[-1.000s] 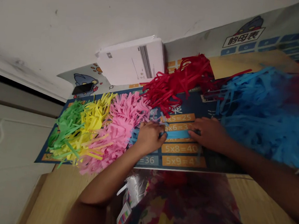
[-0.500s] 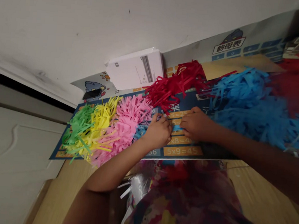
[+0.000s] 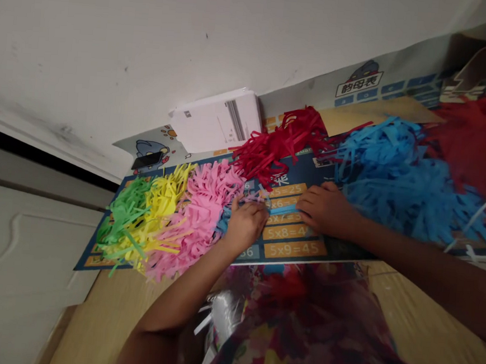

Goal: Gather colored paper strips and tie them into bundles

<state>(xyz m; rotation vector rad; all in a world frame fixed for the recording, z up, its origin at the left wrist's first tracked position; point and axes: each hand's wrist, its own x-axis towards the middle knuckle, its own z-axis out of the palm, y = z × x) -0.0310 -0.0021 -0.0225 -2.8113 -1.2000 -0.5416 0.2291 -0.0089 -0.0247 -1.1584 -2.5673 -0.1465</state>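
Observation:
A narrow blue paper strip [image 3: 283, 210] stretches between my two hands, just above the printed chart. My left hand [image 3: 246, 224] is closed over its left end, beside a pile of pink fringed paper [image 3: 201, 207]. The right end disappears under the curled fingers of my right hand [image 3: 327, 210]. Some blue fringe [image 3: 223, 220] shows at the left of my left hand, partly covered by it. Red fringed paper [image 3: 282, 143] lies beyond both hands, and a large heap of blue fringed paper [image 3: 410, 189] is to the right.
Yellow [image 3: 163, 204] and green fringed paper [image 3: 125, 206] lie at the left on the chart-covered table [image 3: 296, 248]. White packets [image 3: 218, 121] lean against the wall, near a dark phone-like object [image 3: 147, 160]. More red fringe [image 3: 477, 144] fills the far right.
My hands have moved slightly apart, and more of the blue strip shows between them. The head view has shifted a little; the paper piles look unchanged.

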